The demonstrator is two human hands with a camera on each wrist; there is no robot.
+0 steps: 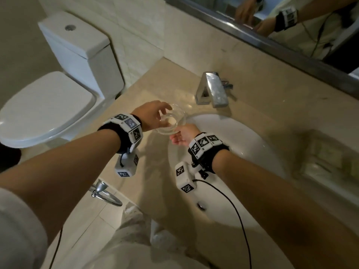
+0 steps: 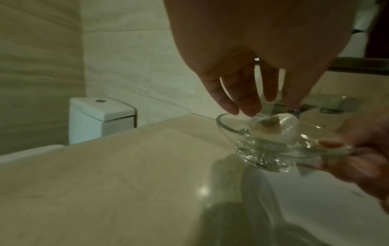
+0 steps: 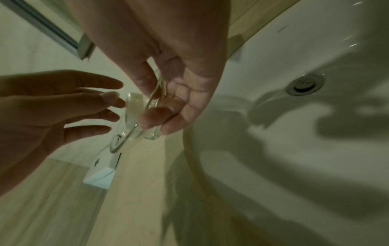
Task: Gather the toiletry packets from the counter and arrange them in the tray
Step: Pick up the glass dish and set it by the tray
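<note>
Hands [image 1: 155, 118], two, around one dish [image 1: 173, 121]

A white toilet [image 1: 48, 109] with its lid down fills the left of the head view, its cistern [image 1: 77, 45] against the tiled wall in the upper left. A chrome faucet [image 1: 212, 90] stands at upper centre behind the white basin [image 1: 252, 152], whose drain [image 3: 304, 84] shows in the right wrist view. A framed mirror [image 1: 272, 20] crosses the upper right.
</note>
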